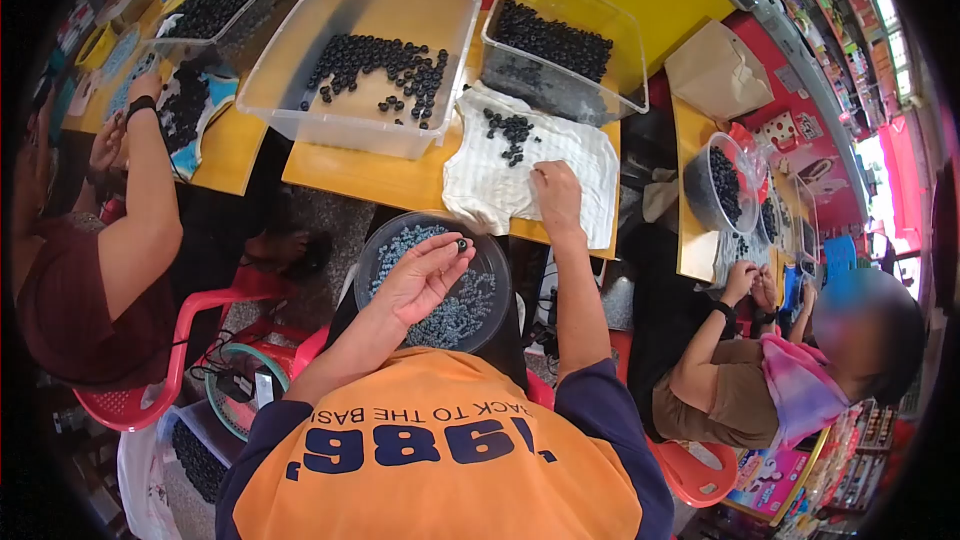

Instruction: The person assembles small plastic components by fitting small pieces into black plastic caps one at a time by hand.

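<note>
Between the fingertips of my left hand (424,278) is a small black round piece (463,245) with a hole in its middle. That hand hovers over a dark round basin (368,270) at my lap, which holds many small blue-grey rings (452,325). My right hand (560,198) rests on a white cloth (590,155) on the table, its fingers drawn together; what they hold, if anything, is hidden. Just beyond those fingertips lies a loose pile of black round pieces (512,132).
A large clear tub (380,0) of black pieces stands ahead, with another clear tub (635,70) to its right. Other people sit at the left (100,280) and right (730,380). A red chair (185,340) stands at left.
</note>
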The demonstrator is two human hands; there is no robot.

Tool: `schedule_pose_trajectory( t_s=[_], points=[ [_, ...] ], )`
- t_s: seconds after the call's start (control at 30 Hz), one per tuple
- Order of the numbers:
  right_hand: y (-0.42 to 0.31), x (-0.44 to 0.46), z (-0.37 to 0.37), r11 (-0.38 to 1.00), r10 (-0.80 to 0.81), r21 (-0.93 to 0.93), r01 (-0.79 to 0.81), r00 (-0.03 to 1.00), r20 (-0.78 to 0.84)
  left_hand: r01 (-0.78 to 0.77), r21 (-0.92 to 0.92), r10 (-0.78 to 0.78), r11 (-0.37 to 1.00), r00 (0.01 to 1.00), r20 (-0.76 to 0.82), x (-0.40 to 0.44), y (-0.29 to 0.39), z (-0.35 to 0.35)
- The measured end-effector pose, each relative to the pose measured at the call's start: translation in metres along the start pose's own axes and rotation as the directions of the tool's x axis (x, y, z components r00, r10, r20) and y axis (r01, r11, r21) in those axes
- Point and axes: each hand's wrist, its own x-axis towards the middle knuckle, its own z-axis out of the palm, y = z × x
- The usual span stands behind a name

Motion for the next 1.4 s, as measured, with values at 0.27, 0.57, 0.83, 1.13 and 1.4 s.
schedule_pose_trajectory(
  t_s=[0.27,0.57,0.83,1.13,1.4],
  points=[
    [-0.105,-0.045,-0.058,0.149,0.295,0.858,-0.492,0.850,0.436,-0.019,0.119,0.015,0.993,0.999,0.029,-0.007,0.009,0.012],
    [-0.141,-0.070,-0.069,0.039,0.188,0.896,-0.443,0.884,0.428,-0.043,0.155,0.023,0.987,0.991,0.131,-0.019,0.017,0.019],
    [-0.158,-0.072,-0.075,0.192,0.159,0.885,-0.423,0.904,0.397,-0.096,0.172,0.078,0.980,0.991,0.108,-0.023,0.020,0.016],
    [-0.171,-0.073,-0.082,0.572,0.089,0.785,-0.238,0.969,0.229,-0.134,0.196,0.124,0.971,0.990,0.063,-0.026,0.019,0.013],
    [-0.173,-0.075,-0.082,0.654,0.078,0.732,-0.190,0.980,0.185,-0.197,0.303,0.177,0.932,0.980,0.094,-0.026,0.018,0.008]
  ],
)
